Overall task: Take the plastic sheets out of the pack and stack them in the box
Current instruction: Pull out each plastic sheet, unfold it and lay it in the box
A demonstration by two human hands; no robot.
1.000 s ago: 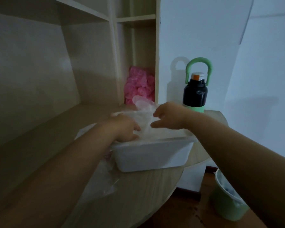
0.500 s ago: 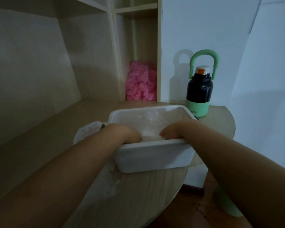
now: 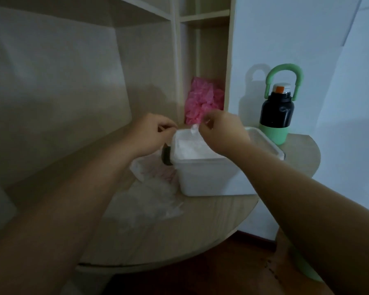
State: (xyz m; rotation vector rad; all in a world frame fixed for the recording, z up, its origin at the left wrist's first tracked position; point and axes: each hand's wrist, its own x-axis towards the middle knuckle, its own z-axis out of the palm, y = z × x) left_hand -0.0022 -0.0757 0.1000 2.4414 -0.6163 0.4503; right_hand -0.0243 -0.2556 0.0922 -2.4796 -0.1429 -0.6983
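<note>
Head view: a white box (image 3: 211,177) sits on a round wooden table (image 3: 190,233). Both hands hover just above the box's far-left corner, near each other but apart. The right hand (image 3: 222,133) pinches a small clear sheet (image 3: 194,129) between thumb and fingertips, over the box. The left hand (image 3: 151,135) has curled fingers; whether it grips anything cannot be told. White sheets (image 3: 192,149) lie inside the box. A crumpled clear pack (image 3: 149,201) lies on the table just left of the box. A dark object (image 3: 166,157) sits against the box's left wall. Behind the box is a pink bundle (image 3: 202,103); behind its right end stands a black-and-green bottle (image 3: 277,111).
</note>
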